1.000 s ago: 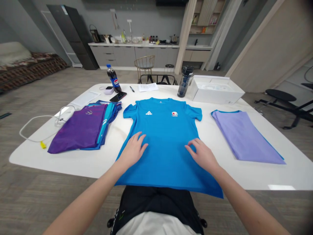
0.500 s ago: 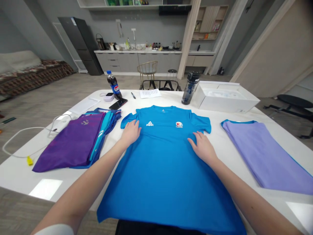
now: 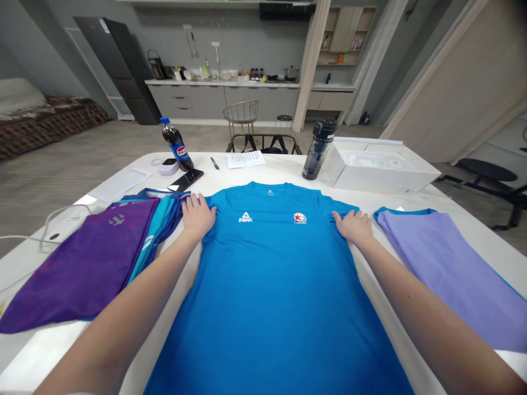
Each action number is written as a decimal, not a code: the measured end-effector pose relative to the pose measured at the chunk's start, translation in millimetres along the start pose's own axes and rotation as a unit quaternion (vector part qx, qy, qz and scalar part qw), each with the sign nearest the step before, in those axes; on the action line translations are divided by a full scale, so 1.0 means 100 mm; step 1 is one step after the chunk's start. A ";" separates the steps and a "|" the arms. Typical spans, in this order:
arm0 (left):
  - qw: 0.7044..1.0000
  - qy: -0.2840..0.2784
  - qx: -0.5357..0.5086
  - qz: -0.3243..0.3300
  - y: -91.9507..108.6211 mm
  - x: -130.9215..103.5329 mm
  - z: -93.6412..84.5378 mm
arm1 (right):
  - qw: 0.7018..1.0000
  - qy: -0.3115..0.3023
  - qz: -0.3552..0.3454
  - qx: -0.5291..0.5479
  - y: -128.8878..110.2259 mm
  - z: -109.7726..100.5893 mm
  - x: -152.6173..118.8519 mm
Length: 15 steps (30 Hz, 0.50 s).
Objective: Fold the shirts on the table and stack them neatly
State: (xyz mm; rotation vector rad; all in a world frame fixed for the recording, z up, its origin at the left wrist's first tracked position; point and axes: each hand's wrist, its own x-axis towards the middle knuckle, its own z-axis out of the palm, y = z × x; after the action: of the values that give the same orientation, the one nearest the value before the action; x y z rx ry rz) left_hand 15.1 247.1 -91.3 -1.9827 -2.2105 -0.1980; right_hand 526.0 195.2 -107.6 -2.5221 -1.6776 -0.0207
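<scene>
Our left hand [image 3: 198, 218] and right hand [image 3: 355, 227] have moved to the sleeves [image 3: 218, 204] of the blue shirt [image 3: 272, 274] on the table [image 3: 284, 167]. Arms [image 3: 152, 285] stretch forward, fingers [image 3: 195, 204] slightly apart; pinching, we can't tell. We read PEAK [image 3: 246, 218].

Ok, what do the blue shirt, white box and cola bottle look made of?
Blue shirt: probably smooth synthetic knit, from its soft wrinkles and faint sheen.
White box: likely matte cardboard, given its flat, straight-edged walls.
Cola bottle: seemingly clear, glossy plastic, dark contents showing through.
</scene>
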 end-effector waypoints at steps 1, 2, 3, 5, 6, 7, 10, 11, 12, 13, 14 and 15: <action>0.999 0.008 -0.007 0.046 0.07 0.03 -0.02 | 0.999 0.004 -0.033 -0.001 -0.09 -0.02 0.03; 0.996 0.001 -0.017 0.089 0.14 0.09 -0.03 | 0.997 0.000 -0.083 0.004 -0.19 -0.03 0.07; 0.992 -0.017 -0.031 0.119 0.20 0.15 -0.04 | 0.991 -0.009 -0.136 0.014 -0.30 -0.04 0.12; 0.988 -0.052 -0.055 0.135 0.30 0.32 -0.02 | 0.980 -0.025 -0.193 0.042 -0.54 -0.05 0.21; 0.988 -0.061 -0.063 0.129 0.33 0.41 -0.01 | 0.981 -0.024 -0.185 0.056 -0.65 -0.04 0.25; 0.989 -0.066 -0.067 0.117 0.35 0.50 0.02 | 0.985 -0.013 -0.156 0.067 -0.75 -0.03 0.30; 0.995 -0.057 -0.061 0.062 0.37 0.73 0.10 | 0.996 0.033 -0.038 0.075 -0.91 0.00 0.45; 0.996 -0.053 -0.060 0.034 0.36 0.79 0.13 | 0.996 0.042 -0.013 0.072 -0.92 0.01 0.51; 0.997 -0.051 -0.062 0.005 0.36 0.84 0.16 | 0.997 0.047 -0.001 0.069 -0.92 0.03 0.56; 0.996 -0.053 -0.065 -0.017 0.36 0.88 0.20 | 0.997 0.049 0.002 0.066 -0.90 0.04 0.61; 0.995 -0.058 -0.070 -0.030 0.37 0.91 0.23 | 0.997 0.050 0.001 0.065 -0.88 0.06 0.66; 0.995 -0.063 -0.075 -0.031 0.37 0.95 0.27 | 0.997 0.050 0.000 0.064 -0.86 0.07 0.71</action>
State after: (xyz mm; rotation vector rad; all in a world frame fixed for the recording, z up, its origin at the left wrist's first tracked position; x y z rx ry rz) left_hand 41.3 348.6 -97.9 -2.0560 -2.4047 -0.2606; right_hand 474.3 293.5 -102.2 -2.3861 -1.5879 -0.0378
